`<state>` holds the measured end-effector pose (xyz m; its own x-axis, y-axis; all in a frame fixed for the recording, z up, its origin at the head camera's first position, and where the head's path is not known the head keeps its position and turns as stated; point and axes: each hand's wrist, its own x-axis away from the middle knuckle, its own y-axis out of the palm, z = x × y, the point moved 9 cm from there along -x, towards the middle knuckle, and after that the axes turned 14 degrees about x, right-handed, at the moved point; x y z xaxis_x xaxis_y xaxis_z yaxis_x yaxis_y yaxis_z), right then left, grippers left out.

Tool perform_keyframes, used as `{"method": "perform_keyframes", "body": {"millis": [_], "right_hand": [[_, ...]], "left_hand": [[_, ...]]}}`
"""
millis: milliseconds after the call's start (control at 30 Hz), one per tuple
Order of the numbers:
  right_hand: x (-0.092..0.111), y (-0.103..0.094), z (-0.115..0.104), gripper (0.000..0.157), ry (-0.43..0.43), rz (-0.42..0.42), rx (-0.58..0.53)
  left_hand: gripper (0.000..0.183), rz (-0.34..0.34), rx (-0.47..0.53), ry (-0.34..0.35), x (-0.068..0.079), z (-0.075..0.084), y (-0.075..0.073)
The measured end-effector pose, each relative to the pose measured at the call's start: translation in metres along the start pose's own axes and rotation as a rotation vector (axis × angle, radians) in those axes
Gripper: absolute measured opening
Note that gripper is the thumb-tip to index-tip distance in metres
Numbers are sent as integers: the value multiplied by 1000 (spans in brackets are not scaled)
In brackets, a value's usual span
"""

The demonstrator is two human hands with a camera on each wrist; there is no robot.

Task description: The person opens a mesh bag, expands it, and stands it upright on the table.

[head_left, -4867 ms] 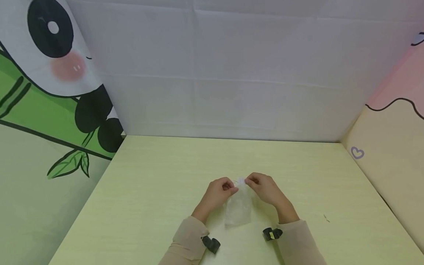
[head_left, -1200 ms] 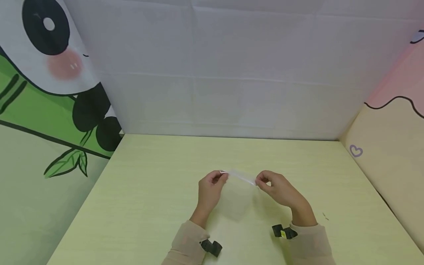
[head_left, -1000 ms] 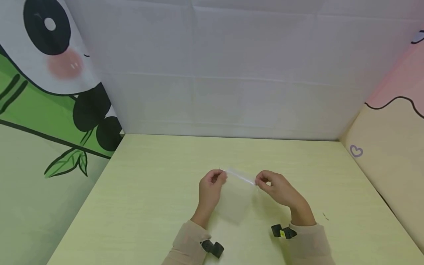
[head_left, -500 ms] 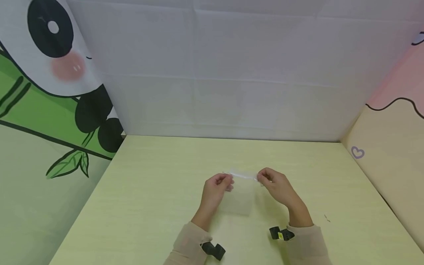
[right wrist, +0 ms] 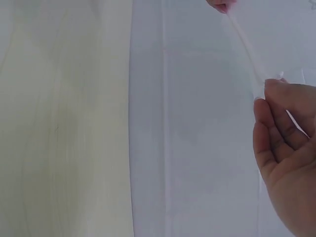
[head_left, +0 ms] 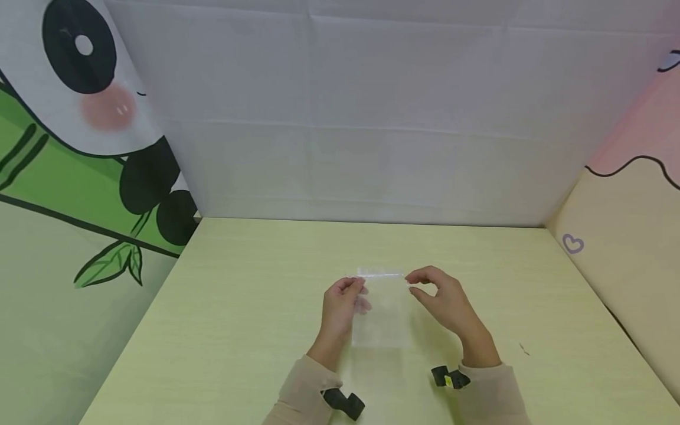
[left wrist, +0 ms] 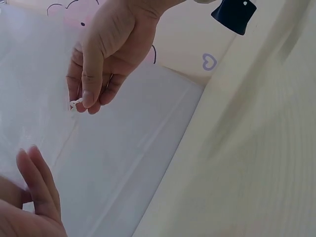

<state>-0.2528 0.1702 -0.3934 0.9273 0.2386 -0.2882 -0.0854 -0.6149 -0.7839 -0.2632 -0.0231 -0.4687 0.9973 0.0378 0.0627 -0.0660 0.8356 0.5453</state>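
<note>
A clear plastic bag (head_left: 383,319) with a shiny strip along its top edge hangs spread out above the table. My left hand (head_left: 338,307) pinches its upper left edge; some of its fingers show through the film. At the upper right corner, my right hand (head_left: 448,298) holds the bag's edge between thumb and fingertips. A small white knotted bit (left wrist: 75,104) sticks out at the right fingertips in the left wrist view. The right wrist view shows the strip stretched between both hands. The bag's contents, if any, cannot be made out.
The pale yellow-green table (head_left: 239,295) lies below. A tiny dark scrap or mark (head_left: 524,349) sits on it at right. A white sheet (head_left: 340,118) stands behind, with cartoon-printed panels at both sides. Black wrist cameras (head_left: 450,378) sit at both cuffs.
The bag's top was gathered earlier, then got stretched out between my hands. Its slanted top edge has become level. My right thumb and index finger have moved farther apart.
</note>
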Motion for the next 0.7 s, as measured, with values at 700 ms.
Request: {"method": "perform_keyframes", "body": {"millis": [700], "right_hand": [[-8,-5,5,10,-11,78,50]], "left_hand": [[37,-127,-510,459,7,43,23]]}}
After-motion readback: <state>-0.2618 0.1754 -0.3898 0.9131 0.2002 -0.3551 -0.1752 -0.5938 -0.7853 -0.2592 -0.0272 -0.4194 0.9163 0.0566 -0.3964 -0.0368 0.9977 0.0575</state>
